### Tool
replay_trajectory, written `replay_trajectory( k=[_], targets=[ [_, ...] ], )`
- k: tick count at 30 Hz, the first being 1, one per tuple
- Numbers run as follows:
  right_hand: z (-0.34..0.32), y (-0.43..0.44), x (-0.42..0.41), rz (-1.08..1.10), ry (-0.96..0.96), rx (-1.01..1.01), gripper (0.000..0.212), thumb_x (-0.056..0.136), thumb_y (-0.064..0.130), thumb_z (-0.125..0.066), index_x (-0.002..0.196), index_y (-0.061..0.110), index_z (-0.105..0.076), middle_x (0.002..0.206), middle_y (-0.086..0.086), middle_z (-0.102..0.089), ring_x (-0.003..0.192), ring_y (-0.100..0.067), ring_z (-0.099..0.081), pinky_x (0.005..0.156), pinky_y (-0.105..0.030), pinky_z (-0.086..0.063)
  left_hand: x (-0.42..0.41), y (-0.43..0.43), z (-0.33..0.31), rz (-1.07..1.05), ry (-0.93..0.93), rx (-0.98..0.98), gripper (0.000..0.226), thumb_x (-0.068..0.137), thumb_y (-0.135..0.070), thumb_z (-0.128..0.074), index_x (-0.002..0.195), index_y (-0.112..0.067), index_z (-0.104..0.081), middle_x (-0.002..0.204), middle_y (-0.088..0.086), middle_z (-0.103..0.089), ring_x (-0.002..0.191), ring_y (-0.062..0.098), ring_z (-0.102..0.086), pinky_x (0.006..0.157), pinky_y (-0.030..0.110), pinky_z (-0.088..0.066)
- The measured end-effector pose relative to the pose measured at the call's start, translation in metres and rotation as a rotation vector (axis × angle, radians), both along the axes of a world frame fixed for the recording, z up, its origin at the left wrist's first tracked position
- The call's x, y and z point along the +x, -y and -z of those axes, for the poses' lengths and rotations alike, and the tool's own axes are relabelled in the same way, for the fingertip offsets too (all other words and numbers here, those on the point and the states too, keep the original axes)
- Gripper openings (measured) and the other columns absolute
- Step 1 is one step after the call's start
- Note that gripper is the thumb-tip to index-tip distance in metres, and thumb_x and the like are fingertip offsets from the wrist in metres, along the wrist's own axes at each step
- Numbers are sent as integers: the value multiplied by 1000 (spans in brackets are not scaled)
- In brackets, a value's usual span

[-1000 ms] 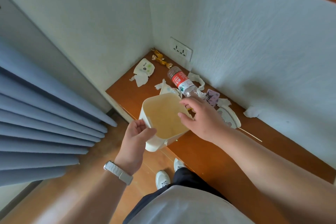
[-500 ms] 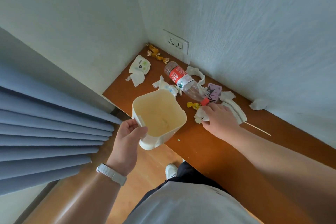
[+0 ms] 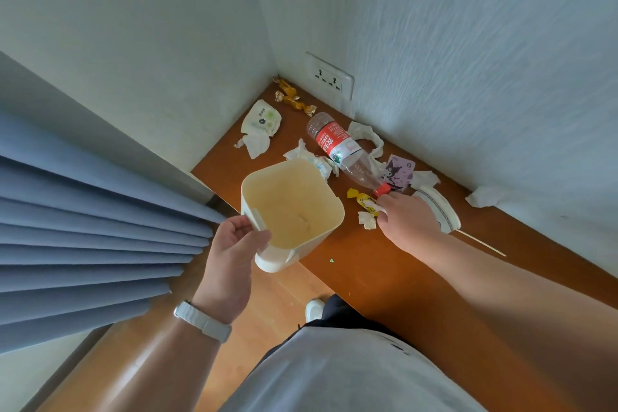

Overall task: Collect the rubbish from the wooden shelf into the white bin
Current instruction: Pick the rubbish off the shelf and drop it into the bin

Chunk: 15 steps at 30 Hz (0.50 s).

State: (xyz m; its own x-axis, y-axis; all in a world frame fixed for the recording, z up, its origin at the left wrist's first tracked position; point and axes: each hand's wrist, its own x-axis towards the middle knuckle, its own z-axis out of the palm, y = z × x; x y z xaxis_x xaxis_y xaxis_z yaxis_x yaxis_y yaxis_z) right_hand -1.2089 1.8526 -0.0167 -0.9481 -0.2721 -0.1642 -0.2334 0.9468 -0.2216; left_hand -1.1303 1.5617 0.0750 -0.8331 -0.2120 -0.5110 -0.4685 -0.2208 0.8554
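Bottle (image 3: 337,147) one, bin (image 3: 287,197) one, pinched tissue (image 3: 379,209) one

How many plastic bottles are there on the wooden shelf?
1. The plastic bottle lies on its side on the wooden shelf, behind the white bin, its red cap near the right hand. The bin may hide others.

Blue pleated curtain (image 3: 83,244) at left — white wall socket (image 3: 329,77) in the corner.

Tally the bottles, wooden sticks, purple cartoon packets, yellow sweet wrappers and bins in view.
Plastic bottle: 1
Wooden stick: 1
Purple cartoon packet: 1
Yellow sweet wrapper: 1
White bin: 1
Total: 5
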Motion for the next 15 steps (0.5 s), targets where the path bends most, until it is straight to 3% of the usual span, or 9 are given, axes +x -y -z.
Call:
replay_trajectory(
  k=[4, 6, 9, 12, 15],
  targets=[
    [-25, 5, 6, 95, 43, -91, 14, 95, 22, -54, 104, 17, -64, 79, 7, -55, 65, -17, -59, 55, -38, -53, 5, 2, -4, 1, -10, 11, 55, 70, -15, -67, 120, 2, -53, 110, 24, -65, 94, 31, -60, 81, 35, -50],
    [-42, 11, 9, 126, 31, -167, 20, 96, 23, -52, 112, 16, -63, 79, 5, -60, 61, -14, -58, 48, -34, -47, 9, 2, -7, 18, -14, 10, 57, 69, -16, -68, 121, 3, -52, 116, 32, -62, 96, 34, -59, 85, 40, -50],
    [-76, 26, 14, 147, -54, -332, 16, 96, 23, -56, 105, 13, -63, 72, 9, -55, 54, -5, -50, 45, -23, -30, 17, 1, -12, 48, -26, 10, 57, 69, -15, -68, 121, 2, -52, 120, 34, -61, 96, 34, -61, 87, 43, -51],
    [-110, 49, 20, 68, -64, -436, 9, 94, 22, -58, 95, 13, -59, 77, 5, -57, 59, -8, -51, 48, -26, -35, 24, 0, -13, 82, -50, -3, 50, 69, -15, -69, 115, -1, -55, 105, 24, -68, 92, 32, -66, 77, 35, -56],
    [-132, 72, 28, -66, 13, -415, 11, 93, 22, -60, 96, 12, -62, 78, 0, -58, 64, -16, -55, 49, -29, -38, 32, 0, -14, 109, -63, -20, 56, 64, -21, -74, 114, -4, -56, 107, 22, -70, 95, 37, -69, 84, 41, -59]
  ],
)
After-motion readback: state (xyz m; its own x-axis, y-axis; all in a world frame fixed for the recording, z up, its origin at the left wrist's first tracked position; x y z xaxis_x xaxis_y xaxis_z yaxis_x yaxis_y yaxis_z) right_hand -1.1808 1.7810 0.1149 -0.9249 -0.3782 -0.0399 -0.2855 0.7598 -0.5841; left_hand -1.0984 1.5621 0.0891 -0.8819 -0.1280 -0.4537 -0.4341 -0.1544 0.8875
